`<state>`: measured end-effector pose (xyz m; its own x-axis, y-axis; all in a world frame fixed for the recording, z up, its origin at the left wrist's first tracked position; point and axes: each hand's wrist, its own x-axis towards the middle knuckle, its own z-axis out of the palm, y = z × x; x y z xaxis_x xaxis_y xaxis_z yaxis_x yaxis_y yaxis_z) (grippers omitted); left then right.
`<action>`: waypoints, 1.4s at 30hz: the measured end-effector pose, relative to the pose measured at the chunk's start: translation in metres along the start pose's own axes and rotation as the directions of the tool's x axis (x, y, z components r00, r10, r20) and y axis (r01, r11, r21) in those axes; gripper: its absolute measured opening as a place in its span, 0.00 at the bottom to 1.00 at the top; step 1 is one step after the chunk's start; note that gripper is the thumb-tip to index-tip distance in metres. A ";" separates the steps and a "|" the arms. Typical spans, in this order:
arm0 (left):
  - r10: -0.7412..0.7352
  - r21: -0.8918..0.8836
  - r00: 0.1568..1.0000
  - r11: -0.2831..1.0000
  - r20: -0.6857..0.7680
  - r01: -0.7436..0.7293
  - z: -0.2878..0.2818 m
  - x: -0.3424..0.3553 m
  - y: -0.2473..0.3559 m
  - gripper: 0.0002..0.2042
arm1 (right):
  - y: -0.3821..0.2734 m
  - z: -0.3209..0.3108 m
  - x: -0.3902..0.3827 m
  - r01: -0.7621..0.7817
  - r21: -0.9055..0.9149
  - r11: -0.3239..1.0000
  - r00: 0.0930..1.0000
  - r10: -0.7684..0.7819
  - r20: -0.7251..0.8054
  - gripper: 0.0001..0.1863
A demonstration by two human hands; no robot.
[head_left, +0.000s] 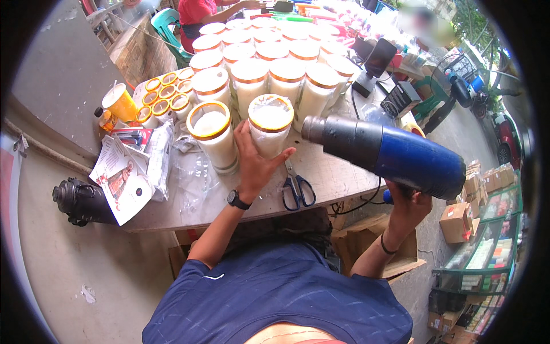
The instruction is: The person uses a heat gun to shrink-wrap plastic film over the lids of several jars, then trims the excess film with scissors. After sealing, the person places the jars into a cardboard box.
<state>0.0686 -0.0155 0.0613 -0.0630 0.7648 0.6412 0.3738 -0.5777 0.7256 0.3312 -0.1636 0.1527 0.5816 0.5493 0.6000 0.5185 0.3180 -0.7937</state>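
Observation:
A blue and black heat gun (395,150) is in my right hand (408,200), whose fingers wrap its handle. Its nozzle points left, toward a tall white jar candle (268,136) with a gold rim and clear film over its top. My left hand (256,166) is around the lower part of that candle, fingers along its left side and thumb out to the right. Just left of it stands another gold-rimmed jar candle (213,143). Blue-handled scissors (297,189) lie by my left thumb, near the table edge.
Rows of tall jar candles (268,50) fill the table behind. Small gold-rimmed jars (162,96), a yellow cup (121,102), papers (121,175) and clear plastic (192,178) lie left. A black device (375,60) stands right. Across the table is a person in red (197,11).

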 end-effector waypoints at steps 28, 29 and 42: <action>-0.033 -0.164 0.993 0.985 0.110 0.051 -0.008 0.003 -0.005 0.54 | -0.014 0.021 0.090 0.120 -0.100 0.988 0.948 -0.085 0.306 0.24; -0.050 -0.157 0.992 0.985 0.116 0.068 -0.007 0.004 -0.008 0.54 | -0.019 0.025 0.087 0.122 -0.086 0.989 0.954 -0.092 0.287 0.24; -0.057 -0.327 0.990 0.940 0.128 0.096 -0.004 0.005 -0.005 0.53 | -0.023 0.017 0.082 0.144 -0.130 0.981 0.955 -0.103 0.279 0.23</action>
<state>0.0632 -0.0096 0.0621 0.0352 0.8267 0.5615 0.0431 -0.5626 0.8256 0.3565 -0.1127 0.2188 0.3266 0.7072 0.6271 0.6741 0.2908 -0.6790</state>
